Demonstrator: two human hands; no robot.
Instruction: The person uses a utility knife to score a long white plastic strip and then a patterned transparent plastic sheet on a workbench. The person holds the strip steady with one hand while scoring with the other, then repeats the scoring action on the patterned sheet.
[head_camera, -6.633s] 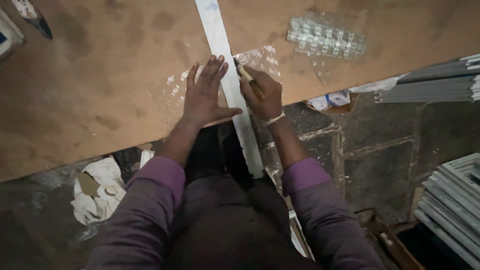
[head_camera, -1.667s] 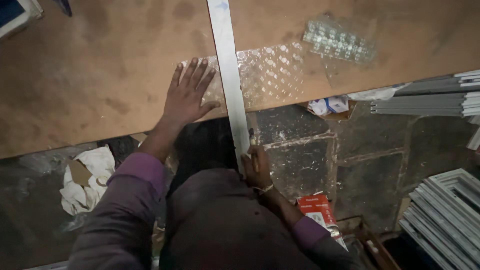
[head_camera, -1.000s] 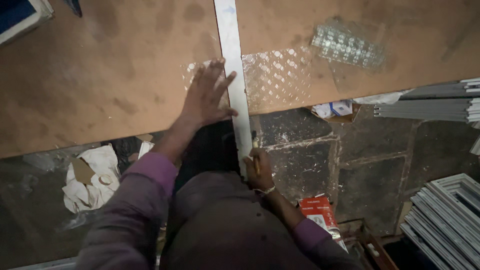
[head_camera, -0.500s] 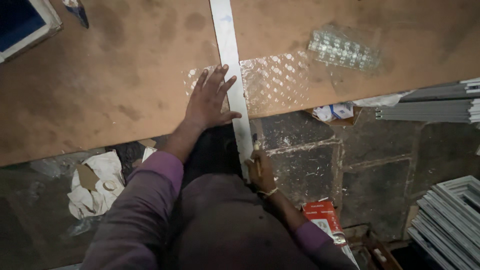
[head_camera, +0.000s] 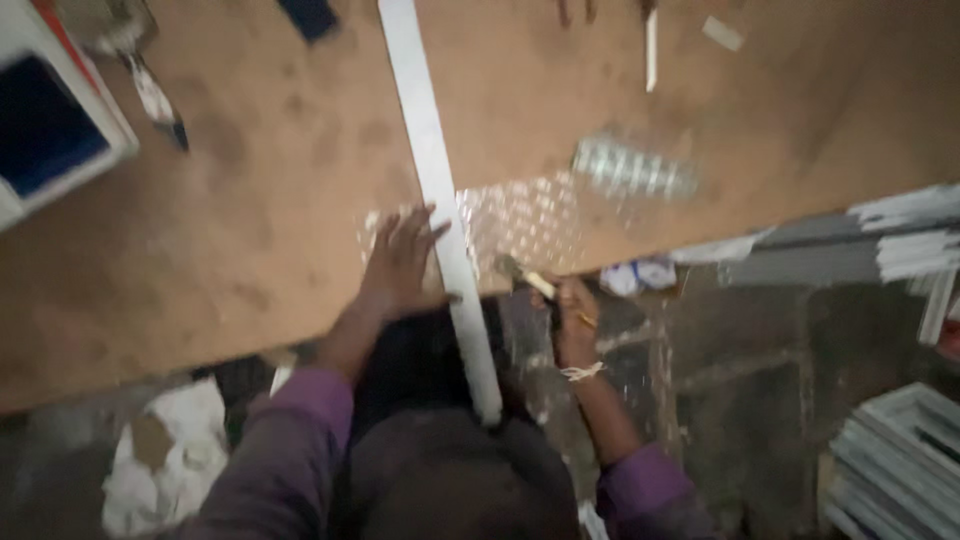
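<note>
A brown wooden table (head_camera: 200, 260) bears a metal straightedge (head_camera: 432, 170) and patterned glass (head_camera: 530, 215).

Dim, warm light; whole frame smeared by motion blur.

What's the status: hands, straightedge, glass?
Left hand flat, pressing long metal straightedge onto patterned glass sheet. Right hand at table edge, gripping small cutter. Second glass piece lies apart, nothing blocking.

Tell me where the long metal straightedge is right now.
In the head view the straightedge runs across the brown table and past its near edge, between the left hand pressing beside it and the right hand.
</note>
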